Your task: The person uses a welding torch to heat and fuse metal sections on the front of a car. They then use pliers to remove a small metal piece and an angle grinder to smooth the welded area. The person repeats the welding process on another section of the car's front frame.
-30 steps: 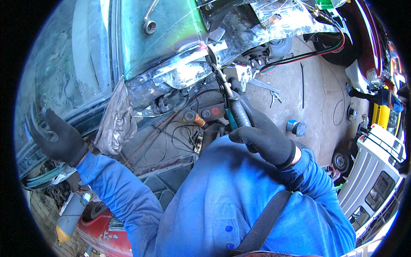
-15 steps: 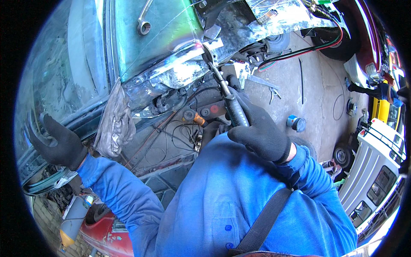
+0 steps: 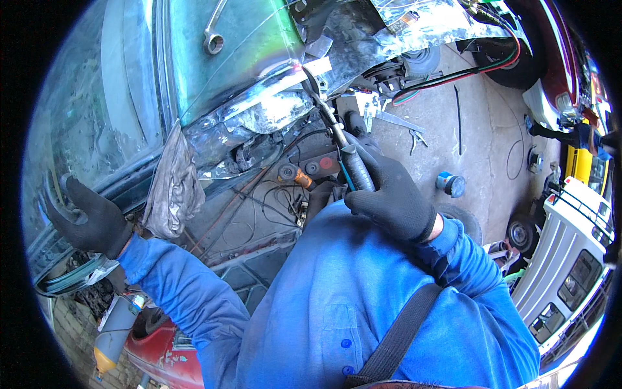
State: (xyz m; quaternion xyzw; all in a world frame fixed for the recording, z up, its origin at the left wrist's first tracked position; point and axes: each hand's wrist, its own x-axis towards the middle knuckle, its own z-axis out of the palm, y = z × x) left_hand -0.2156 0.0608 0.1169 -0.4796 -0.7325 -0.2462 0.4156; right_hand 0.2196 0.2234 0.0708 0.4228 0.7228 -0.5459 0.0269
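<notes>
Metal locking pliers (image 3: 336,131) with a ridged, rounded grip lie in the right hand (image 3: 394,198), its dark knit glove clamped around them, and their nose points ahead of it to the edge of a scuffed, patchy white-and-grey body panel (image 3: 275,110). On the floor (image 3: 483,152) to that hand's right is a squat round blue can (image 3: 449,184), contents not discernible. The left hand (image 3: 95,223), likewise gloved, reaches outward, fingers and thumb apart, by dusty glass (image 3: 97,129), contact unclear, with a crumpled grey cloth (image 3: 173,188) hanging just to its right.
</notes>
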